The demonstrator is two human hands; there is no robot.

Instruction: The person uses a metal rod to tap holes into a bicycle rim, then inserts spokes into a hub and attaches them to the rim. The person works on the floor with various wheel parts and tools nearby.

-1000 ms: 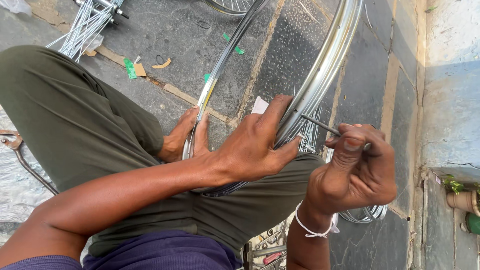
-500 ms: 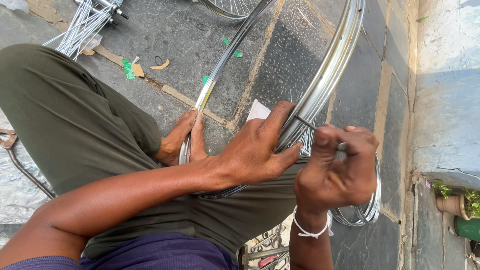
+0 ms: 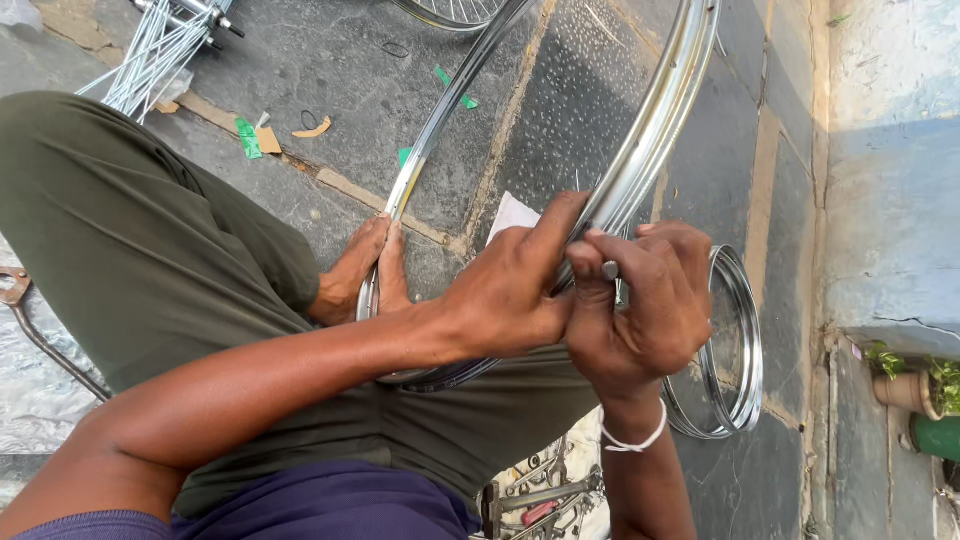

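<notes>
Change since the earlier frames: the right hand (image 3: 640, 310) has moved left along the wheel rim (image 3: 655, 130) and now sits against the left hand (image 3: 515, 295); the thin metal spoke it held out to the side a second ago is now drawn in, with only its small end (image 3: 610, 270) showing between the fingers.

Item: wheel rim, shiny metal, bare. Stands tilted across the person's lap, running from the top of the view down to the bare foot (image 3: 365, 275) on the ground.

Left hand: fingers closed round the rim's right side, forefinger stretched up along the metal.

Right hand: fingers curled tight, pinching the spoke end, touching the rim and the left hand. A white band (image 3: 630, 440) circles the wrist.

Surroundings:
- Second rims (image 3: 735, 350), stacked flat on the stone paving (image 3: 590, 80), just beside the right hand.
- Bundle of loose spokes (image 3: 150, 55), top left, well apart.
- Green and tan paper scraps (image 3: 250, 135) on the paving.
- Tools (image 3: 545, 495) below the lap, partly hidden.
- Potted plant (image 3: 905, 375) by the wall, right edge.
</notes>
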